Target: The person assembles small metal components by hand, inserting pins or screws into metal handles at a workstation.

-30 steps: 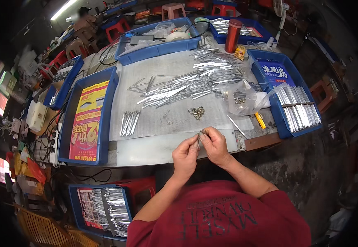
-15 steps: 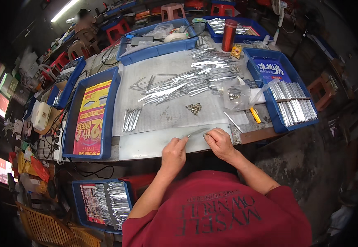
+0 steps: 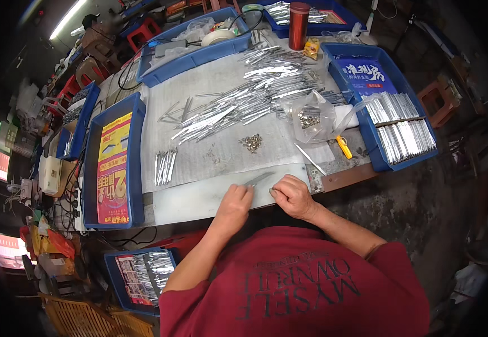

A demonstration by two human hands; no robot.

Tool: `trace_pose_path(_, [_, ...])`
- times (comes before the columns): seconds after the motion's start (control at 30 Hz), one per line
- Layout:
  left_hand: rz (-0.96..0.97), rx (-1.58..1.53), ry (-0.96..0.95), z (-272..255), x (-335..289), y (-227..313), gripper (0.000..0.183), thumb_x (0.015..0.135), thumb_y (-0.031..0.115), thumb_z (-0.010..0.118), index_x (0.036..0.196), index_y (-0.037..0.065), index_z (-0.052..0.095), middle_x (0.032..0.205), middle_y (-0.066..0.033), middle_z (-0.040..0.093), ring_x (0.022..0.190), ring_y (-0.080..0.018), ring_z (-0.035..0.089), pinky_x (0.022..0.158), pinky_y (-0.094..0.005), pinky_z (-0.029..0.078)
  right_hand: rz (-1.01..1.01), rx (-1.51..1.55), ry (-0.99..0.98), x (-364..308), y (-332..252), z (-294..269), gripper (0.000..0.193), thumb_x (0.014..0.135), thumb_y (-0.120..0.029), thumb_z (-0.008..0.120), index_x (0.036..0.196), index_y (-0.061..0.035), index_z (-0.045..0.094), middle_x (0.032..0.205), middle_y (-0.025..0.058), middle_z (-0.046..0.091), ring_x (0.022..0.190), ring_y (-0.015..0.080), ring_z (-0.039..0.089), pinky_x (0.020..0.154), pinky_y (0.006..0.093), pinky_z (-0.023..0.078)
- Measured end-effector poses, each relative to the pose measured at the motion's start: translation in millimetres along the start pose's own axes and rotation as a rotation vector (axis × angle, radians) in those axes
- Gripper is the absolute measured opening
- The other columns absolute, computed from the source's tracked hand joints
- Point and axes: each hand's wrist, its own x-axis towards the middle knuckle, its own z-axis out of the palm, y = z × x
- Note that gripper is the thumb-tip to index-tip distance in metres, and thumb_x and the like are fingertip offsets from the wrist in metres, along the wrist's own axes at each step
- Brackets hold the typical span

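My left grip (image 3: 234,205) pinches a thin grey strip (image 3: 259,179), which juts toward the far right above a pale mat (image 3: 193,200) at the near edge of the worktop (image 3: 342,160). My right grip (image 3: 292,196) is curled just to its right; I cannot tell whether it holds anything. Farther off lie small brass-coloured parts (image 3: 250,142).

Both hands (image 3: 234,205) (image 3: 293,196) curled, just apart, forearms (image 3: 205,251) angling inward
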Motion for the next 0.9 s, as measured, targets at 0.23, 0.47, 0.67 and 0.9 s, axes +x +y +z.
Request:
trace_pose_path(0.23, [0.086, -0.105, -0.02, 17, 45, 1, 0.033, 0.06, -0.006, 0.05, 0.093, -0.003, 0.053, 0.079, -0.0137, 0.049, 0.073, -0.0292, 0.047, 0.064, -0.0344, 0.041, -0.006, 0.035, 0.019, 2, 3, -3, 0.007, 0.068, -0.001, 0.057, 0.067, 0.0005, 0.051, 0.058, 0.0109, 0.045, 0.053, 0.0266, 0.045, 0.05, 0.0346, 0.038])
trace_pose_path(0.47, [-0.058, -0.08, -0.094, -20, 1, -7, 0.034, 0.06, -0.007, 0.049, 0.094, -0.005, 0.052, 0.078, -0.0138, 0.047, 0.074, -0.0291, 0.047, 0.066, -0.0344, 0.041, -0.018, 0.137, 0.004, 5, 0, -12, 0.007, 0.068, -0.001, 0.057, 0.065, 0.0008, 0.051, 0.057, 0.0108, 0.046, 0.053, 0.0262, 0.046, 0.05, 0.0338, 0.038])
trace_pose_path(0.67, [0.031, -0.052, -0.209, -14, 14, -4, 0.033, 0.065, -0.001, 0.049, 0.098, -0.006, 0.05, 0.081, -0.0135, 0.046, 0.075, -0.0281, 0.046, 0.066, -0.034, 0.041, 0.013, 0.163, -0.029, 5, -1, -11, 0.008, 0.069, -0.001, 0.058, 0.065, -0.0002, 0.051, 0.057, 0.0105, 0.046, 0.053, 0.0267, 0.046, 0.051, 0.0344, 0.038])
trace_pose_path(0.9, [0.159, -0.14, -0.166, 3, 46, -8, 0.033, 0.065, 0.001, 0.049, 0.098, -0.005, 0.05, 0.079, -0.0138, 0.046, 0.074, -0.0283, 0.047, 0.065, -0.0345, 0.041, 0.025, 0.222, -0.054, 3, 1, -14, 0.007, 0.069, -0.001, 0.057, 0.068, 0.0002, 0.051, 0.059, 0.0107, 0.047, 0.054, 0.0266, 0.046, 0.051, 0.0343, 0.038])
